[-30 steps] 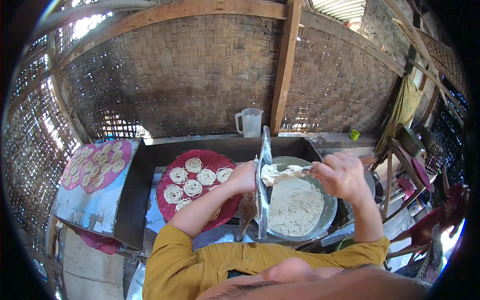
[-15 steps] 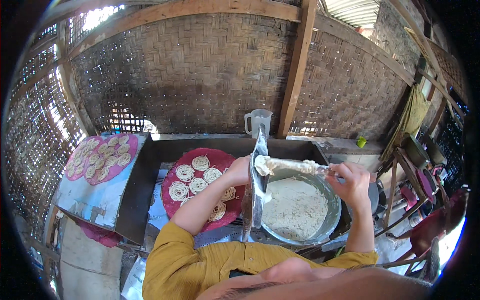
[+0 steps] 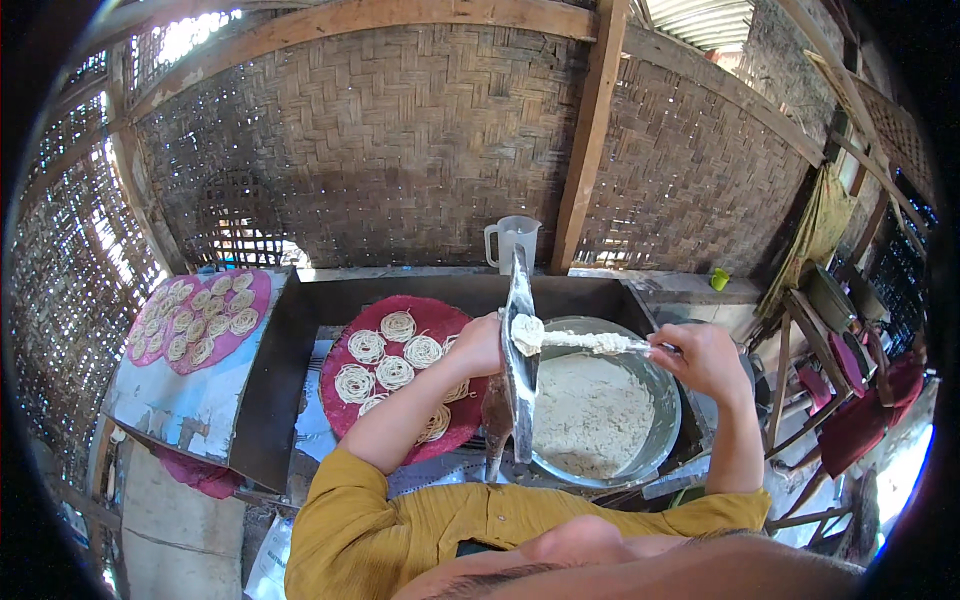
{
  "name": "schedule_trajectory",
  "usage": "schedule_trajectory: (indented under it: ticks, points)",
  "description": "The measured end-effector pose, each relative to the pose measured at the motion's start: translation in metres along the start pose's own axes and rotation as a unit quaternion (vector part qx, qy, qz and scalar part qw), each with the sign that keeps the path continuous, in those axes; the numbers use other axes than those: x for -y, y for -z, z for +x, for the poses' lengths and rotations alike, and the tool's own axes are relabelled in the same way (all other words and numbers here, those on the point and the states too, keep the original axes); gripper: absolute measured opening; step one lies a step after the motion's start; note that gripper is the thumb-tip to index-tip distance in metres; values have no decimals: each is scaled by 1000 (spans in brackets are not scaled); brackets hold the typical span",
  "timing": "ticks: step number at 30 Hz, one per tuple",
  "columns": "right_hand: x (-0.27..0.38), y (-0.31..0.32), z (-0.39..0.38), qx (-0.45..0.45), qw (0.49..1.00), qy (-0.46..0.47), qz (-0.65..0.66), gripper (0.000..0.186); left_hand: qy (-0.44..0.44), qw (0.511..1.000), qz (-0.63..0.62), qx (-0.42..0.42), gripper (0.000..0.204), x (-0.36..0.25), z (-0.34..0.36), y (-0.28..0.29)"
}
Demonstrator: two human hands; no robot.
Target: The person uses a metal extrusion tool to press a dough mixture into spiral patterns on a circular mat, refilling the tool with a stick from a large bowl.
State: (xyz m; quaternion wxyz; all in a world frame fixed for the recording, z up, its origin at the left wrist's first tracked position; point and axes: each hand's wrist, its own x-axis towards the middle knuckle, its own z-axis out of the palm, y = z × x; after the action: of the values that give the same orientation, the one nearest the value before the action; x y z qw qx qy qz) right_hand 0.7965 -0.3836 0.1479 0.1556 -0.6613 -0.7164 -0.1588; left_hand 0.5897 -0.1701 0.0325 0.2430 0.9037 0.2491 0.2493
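My right hand [image 3: 700,358] is closed around the near end of a long, thin tool coated in pale dough [image 3: 600,343]; its exact kind is hidden by the coating. Its other end meets a dough lump [image 3: 527,335] at the face of an upright, flour-dusted press [image 3: 522,400]. My left hand [image 3: 480,345] is against the other side of the press, its fingers mostly hidden. Under the tool stands a large metal basin [image 3: 672,440] of crumbly, floury dough [image 3: 590,415]. Below my left forearm lies a round magenta sheet [image 3: 345,410] bearing several coiled noodle nests [image 3: 395,373].
Beyond the press stands a clear measuring jug [image 3: 517,240]. To the left, a second magenta sheet [image 3: 225,345] with more nests lies on a sloping, pale blue board [image 3: 140,395]. A green cup [image 3: 719,279] sits on the back ledge, before a woven bamboo wall [image 3: 380,150].
My right hand has turned and shifted slightly, and the dough-coated tool lies more level. The dough lump at the press looks rounder. My left hand has hardly moved.
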Motion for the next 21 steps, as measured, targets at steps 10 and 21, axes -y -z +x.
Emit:
schedule_trajectory:
  ticks: [10,21]
  points:
    - [52,4,40,95,990,52,-93,19,-40,999,29,-16,37,-20,-4,-12]
    - [38,11,16,-256,913,238,-208,27,31,999,-40,-11,39,12,-3,8]
